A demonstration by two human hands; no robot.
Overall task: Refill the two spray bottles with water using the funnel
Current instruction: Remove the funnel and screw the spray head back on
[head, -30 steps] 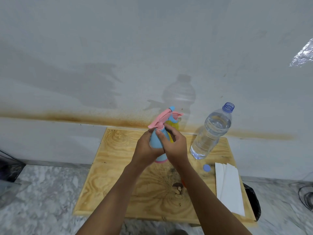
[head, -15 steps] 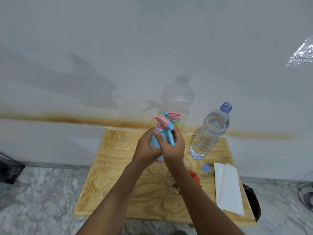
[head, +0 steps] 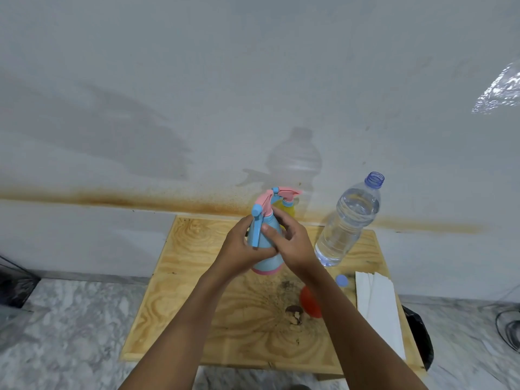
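A blue spray bottle (head: pixel 268 260) with a pink base and pink-and-blue trigger head stands on the wooden board (head: pixel 194 280). My left hand (head: pixel 242 249) grips its body from the left. My right hand (head: pixel 292 243) holds its neck just below the spray head, whose trigger points left. Right behind it stands a yellow spray bottle (head: pixel 287 209) with a pink head, mostly hidden. An uncapped clear water bottle (head: pixel 347 226) stands to the right. The red funnel (head: pixel 308 301) lies on the board, partly covered by my right forearm.
The water bottle's blue cap (head: pixel 342 280) lies beside a stack of white paper towels (head: pixel 378 311) at the board's right edge. A black bag (head: pixel 419 339) hangs past that edge. The wall rises directly behind the board. Marble floor surrounds it.
The spray head on the blue bottle has turned under my right hand, its trigger swinging from the right round to the left. The funnel shows more beside my right forearm.
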